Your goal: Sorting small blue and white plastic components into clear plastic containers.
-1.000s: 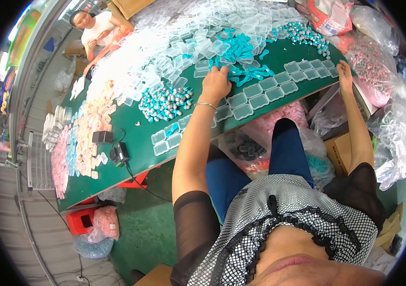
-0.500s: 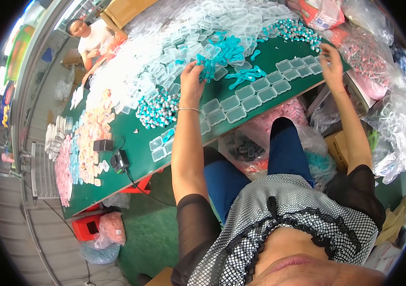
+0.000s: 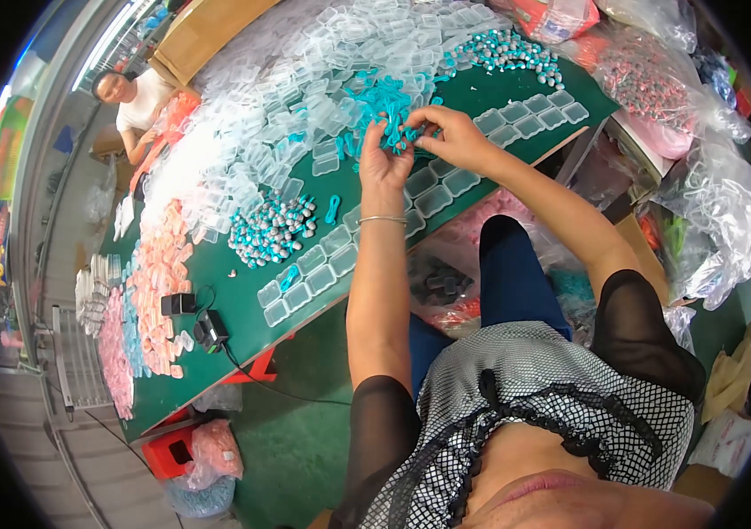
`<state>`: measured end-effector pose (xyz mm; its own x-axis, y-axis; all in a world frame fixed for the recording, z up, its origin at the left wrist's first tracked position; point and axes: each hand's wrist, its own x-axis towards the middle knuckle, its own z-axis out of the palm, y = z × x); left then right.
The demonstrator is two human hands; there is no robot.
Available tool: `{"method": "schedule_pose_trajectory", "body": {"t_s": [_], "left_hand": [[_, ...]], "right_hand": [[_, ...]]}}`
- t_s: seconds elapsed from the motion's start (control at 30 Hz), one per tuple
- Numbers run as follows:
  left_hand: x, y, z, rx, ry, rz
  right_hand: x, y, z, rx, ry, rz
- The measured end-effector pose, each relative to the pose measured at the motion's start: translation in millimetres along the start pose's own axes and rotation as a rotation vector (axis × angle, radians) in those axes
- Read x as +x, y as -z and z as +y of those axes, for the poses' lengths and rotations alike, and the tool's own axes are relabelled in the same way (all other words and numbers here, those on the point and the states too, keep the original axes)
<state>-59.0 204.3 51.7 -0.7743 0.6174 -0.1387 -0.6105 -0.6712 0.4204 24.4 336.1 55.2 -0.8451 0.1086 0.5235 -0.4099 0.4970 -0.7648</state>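
Observation:
My left hand, palm turned up, is closed around a bunch of thin teal cords above the green table. My right hand meets it from the right, its thumb and forefinger pinched at the cords. Just beyond both hands lies a loose heap of the same teal cords. Under my wrists runs a double row of open clear plastic boxes along the near table edge, continuing right as more clear boxes. A coiled teal cord sits in one box at the left end.
A large mound of clear plastic cases covers the far side. Small silver-and-teal pieces are piled left, with peach pieces beyond. A black adapter trails a cable over the edge. Across the table, a person handles something orange.
My right hand has left the far right end of the box row and come over to my left hand. My left hand, still holding cords, has shifted slightly right. The view has turned slightly.

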Motion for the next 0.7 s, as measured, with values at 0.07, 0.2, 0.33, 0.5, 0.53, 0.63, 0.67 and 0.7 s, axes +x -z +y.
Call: {"method": "schedule_pose_trajectory", "body": {"t_s": [0.07,0.2,0.33,0.5,0.53,0.63,0.67,0.7], "left_hand": [[5.0,1.4,-8.6,-0.094,0.039,-0.021],[11.2,-8.1,-33.7,-0.198,0.147,-0.004],[13.6,-13.9,-54.9,-0.206,0.119,-0.012],[23.7,-12.8,-71.2,-0.319,0.181,-0.103],[26.0,-10.0,-71.2,-0.339,0.192,-0.121],[26.3,-6.8,-70.7,-0.286,0.186,-0.108],[25.9,-5.4,-72.4,-0.301,0.181,-0.117],[28.3,-2.3,-73.5,-0.304,0.198,-0.117]], "right_hand": [[-3.3,4.4,0.7,-0.021,-0.013,0.037],[-14.8,23.8,6.7,-0.023,-0.018,0.096],[-22.2,49.0,11.1,-0.057,-0.048,0.102],[-36.5,98.1,17.0,-0.185,0.037,0.144],[-37.5,111.1,22.3,-0.188,0.045,0.181],[-44.1,172.9,41.9,-0.395,-0.012,0.262],[-48.2,194.5,51.3,-0.451,-0.009,0.243],[-51.5,212.9,58.7,-0.504,-0.003,0.221]]}}
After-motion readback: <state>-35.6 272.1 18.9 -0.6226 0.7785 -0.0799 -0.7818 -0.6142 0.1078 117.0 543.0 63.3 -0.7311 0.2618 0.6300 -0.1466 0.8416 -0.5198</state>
